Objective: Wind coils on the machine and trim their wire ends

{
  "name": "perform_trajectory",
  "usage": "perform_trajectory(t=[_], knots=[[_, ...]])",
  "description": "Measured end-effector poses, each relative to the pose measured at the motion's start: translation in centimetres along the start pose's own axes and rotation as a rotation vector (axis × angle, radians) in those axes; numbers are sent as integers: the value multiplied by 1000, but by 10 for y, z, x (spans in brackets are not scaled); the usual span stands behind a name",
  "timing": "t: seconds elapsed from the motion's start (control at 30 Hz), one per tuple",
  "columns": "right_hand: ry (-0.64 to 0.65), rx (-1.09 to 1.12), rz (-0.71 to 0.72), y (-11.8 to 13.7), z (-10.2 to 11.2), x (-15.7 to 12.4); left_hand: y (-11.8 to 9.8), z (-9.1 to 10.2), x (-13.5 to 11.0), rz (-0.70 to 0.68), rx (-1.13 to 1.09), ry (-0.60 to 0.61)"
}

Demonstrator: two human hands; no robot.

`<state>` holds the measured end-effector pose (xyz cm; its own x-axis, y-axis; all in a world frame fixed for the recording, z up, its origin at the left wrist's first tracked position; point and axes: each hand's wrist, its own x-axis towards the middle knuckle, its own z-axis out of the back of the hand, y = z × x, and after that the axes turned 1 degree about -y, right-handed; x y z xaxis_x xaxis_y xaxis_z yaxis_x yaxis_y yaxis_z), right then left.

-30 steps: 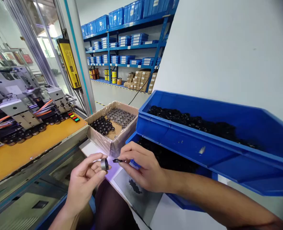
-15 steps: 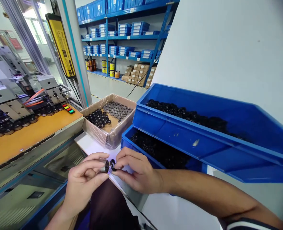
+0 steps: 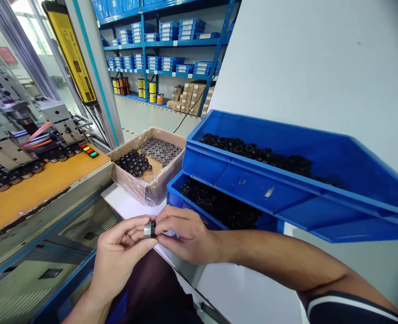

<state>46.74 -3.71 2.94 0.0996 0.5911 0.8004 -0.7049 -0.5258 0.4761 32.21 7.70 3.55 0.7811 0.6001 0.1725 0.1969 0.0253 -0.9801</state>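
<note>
— Low at six o'clock, what's held?
— Left hand (image 3: 118,256) fingers pinch a metal ring (image 3: 147,229); right hand (image 3: 185,238) fingers clamp a black part (image 3: 153,228) against it, the lower blue bin (image 3: 175,198) at twelve o'clock.

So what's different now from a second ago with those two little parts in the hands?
The right hand brought its small black part leftward until it met the metal ring in the left hand; earlier a gap lay between them. Both hands keep their grip. The blue bins and cardboard box look unchanged.
</note>
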Motion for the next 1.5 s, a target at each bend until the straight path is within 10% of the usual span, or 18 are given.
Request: perform_trajectory(t=[0.37,1.5], knots=[[24,-291,262,-1,12,7,0,0,1,15,-83,-8],[30,-266,325,-1,11,10,0,0,-1,126,-308,112]])
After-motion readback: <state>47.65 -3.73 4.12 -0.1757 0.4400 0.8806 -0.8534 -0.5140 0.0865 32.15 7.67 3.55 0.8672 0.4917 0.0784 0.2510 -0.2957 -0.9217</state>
